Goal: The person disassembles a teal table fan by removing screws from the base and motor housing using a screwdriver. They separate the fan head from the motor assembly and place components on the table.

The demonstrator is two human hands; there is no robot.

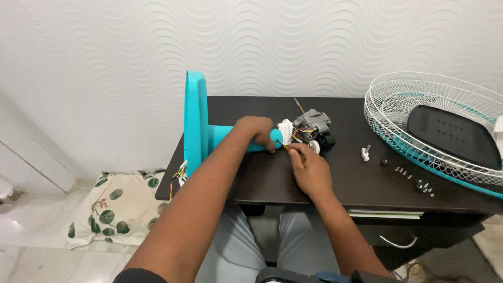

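Left hand (257, 131) is wrapped around the far end of the turquoise fan stand (209, 137), right where the neck meets the motor. Right hand (310, 169) sits just near of it, fingertips pinched on some thin yellow wires (287, 148) coming out of that joint. The fan motor (313, 129) itself is bare metal, grey, lying on its side on the dark tabletop (361, 183) with its shaft poking toward the far wall, touching the stand's white collar.

The stand lies sideways too, round base up on edge at the left end of the tabletop, with a few coloured wires (177, 177) hanging off the near-left corner.

Right of the hands there's a small white plastic piece (365, 153), then a scatter of little screws (414, 181). Further right, the white wire fan guard (419, 112) lies flat with a black cover (453, 135) sitting inside it. Down on the floor at left is a leaf-print cushion (118, 207).
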